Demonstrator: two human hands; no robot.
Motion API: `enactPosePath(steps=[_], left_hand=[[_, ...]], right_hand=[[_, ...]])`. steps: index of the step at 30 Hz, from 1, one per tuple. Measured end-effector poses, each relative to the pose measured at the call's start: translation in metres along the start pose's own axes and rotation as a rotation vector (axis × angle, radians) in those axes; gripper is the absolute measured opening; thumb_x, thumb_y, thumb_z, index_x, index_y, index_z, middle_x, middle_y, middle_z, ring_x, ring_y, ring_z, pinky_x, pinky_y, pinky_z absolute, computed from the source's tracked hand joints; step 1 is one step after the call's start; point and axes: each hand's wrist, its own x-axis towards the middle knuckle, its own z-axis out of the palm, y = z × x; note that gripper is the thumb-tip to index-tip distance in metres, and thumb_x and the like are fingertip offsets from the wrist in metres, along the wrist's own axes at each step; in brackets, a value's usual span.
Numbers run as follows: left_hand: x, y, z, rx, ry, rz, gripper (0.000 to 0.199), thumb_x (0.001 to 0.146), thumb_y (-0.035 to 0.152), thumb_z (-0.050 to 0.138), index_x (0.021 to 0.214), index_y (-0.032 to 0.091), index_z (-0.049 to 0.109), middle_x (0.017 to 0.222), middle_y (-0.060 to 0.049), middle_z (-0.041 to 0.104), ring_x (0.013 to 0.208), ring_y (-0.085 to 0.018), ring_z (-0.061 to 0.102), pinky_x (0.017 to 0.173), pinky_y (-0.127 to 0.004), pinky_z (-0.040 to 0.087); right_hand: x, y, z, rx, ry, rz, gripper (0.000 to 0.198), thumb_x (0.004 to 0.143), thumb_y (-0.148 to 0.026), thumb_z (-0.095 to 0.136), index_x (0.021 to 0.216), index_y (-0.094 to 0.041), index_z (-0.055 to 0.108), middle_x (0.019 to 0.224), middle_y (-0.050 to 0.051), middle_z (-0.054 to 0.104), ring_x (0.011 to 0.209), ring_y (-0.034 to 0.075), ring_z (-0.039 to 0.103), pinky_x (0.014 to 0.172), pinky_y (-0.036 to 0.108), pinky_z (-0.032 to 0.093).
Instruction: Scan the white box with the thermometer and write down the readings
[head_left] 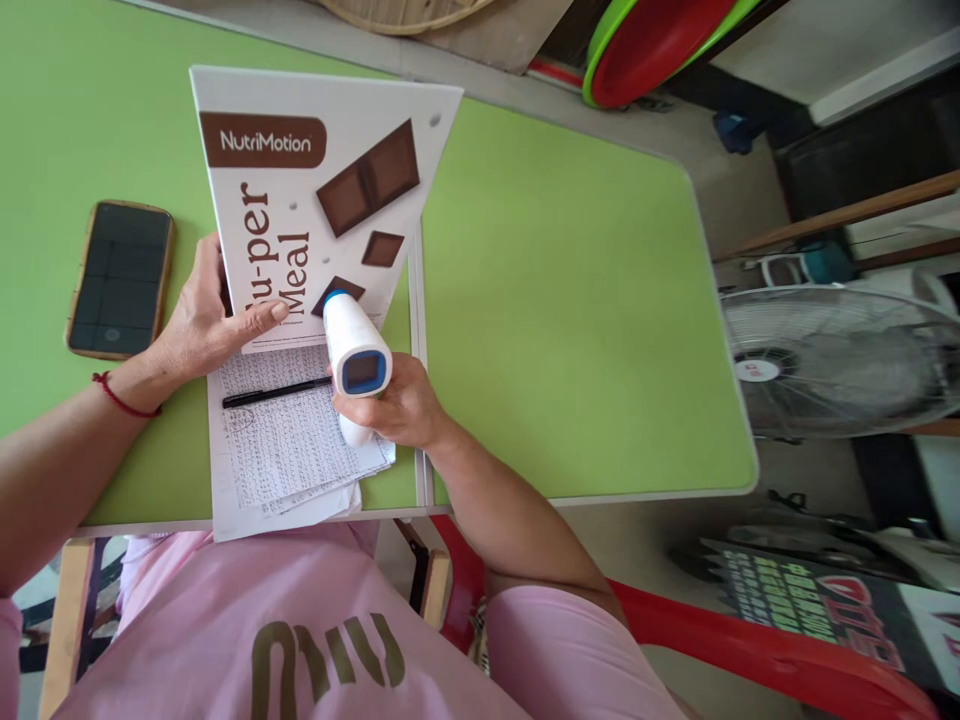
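Observation:
My left hand (196, 315) grips the lower left side of a white NutriMotion box (300, 215), its thumb lying across the front. The box is printed with chocolate pieces and stands tilted over the papers. In my right hand (409, 402) is a white and blue infrared thermometer (351, 335), fingers wrapped round its handle. Its front end points at the lower part of the box, and its small dark screen faces me; whether it touches the box I cannot tell. Handwritten sheets (285, 455) lie beneath, with a black pen (274, 392) on top, partly hidden by my right hand.
A phone (121, 280) in a tan case lies left of my left hand on the green folding table (577, 300). A seam crosses the table beside the papers. Past its right edge stand a fan (847, 365) and a red chair part (750, 640).

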Motion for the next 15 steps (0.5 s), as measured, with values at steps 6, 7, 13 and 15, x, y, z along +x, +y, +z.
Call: enactPosePath(steps=[6, 7, 13, 15], left_hand=[[-0.0009, -0.0032, 0.0008, -0.006, 0.017, -0.021, 0.077, 0.070, 0.065, 0.080, 0.125, 0.023, 0.046, 0.123, -0.012, 0.056, 0.119, -0.040, 0.053, 0.092, -0.063, 0.048], [-0.0009, -0.0023, 0.0006, 0.002, 0.012, -0.029, 0.077, 0.070, 0.066, 0.080, 0.124, 0.022, 0.046, 0.123, -0.012, 0.056, 0.118, -0.040, 0.053, 0.092, -0.064, 0.048], [0.0000, 0.0026, 0.0002, 0.019, 0.005, -0.030, 0.075, 0.072, 0.067, 0.077, 0.122, 0.021, 0.046, 0.120, -0.011, 0.057, 0.115, -0.037, 0.056, 0.093, -0.065, 0.048], [0.0000, 0.0024, 0.0000, 0.025, 0.001, -0.028, 0.077, 0.071, 0.067, 0.078, 0.123, 0.021, 0.045, 0.122, -0.011, 0.056, 0.118, -0.038, 0.054, 0.094, -0.065, 0.048]], right_hand=[[-0.0020, 0.0003, 0.0000, 0.096, -0.028, 0.049, 0.021, 0.071, -0.035, 0.065, 0.064, -0.020, 0.052, 0.060, -0.002, 0.055, 0.057, 0.011, 0.052, 0.055, 0.028, 0.046], [-0.0021, 0.0006, -0.0001, 0.105, -0.029, 0.053, 0.021, 0.071, -0.035, 0.065, 0.064, -0.020, 0.052, 0.061, -0.002, 0.055, 0.058, 0.011, 0.052, 0.055, 0.028, 0.046], [-0.0006, 0.0002, -0.0023, 0.084, -0.017, 0.024, 0.019, 0.070, -0.033, 0.066, 0.066, -0.020, 0.054, 0.061, -0.002, 0.056, 0.058, 0.012, 0.053, 0.055, 0.029, 0.045], [-0.0002, -0.0003, -0.0027, 0.070, -0.005, -0.005, 0.018, 0.070, -0.032, 0.066, 0.065, -0.019, 0.054, 0.060, -0.002, 0.056, 0.057, 0.012, 0.052, 0.055, 0.029, 0.044]])
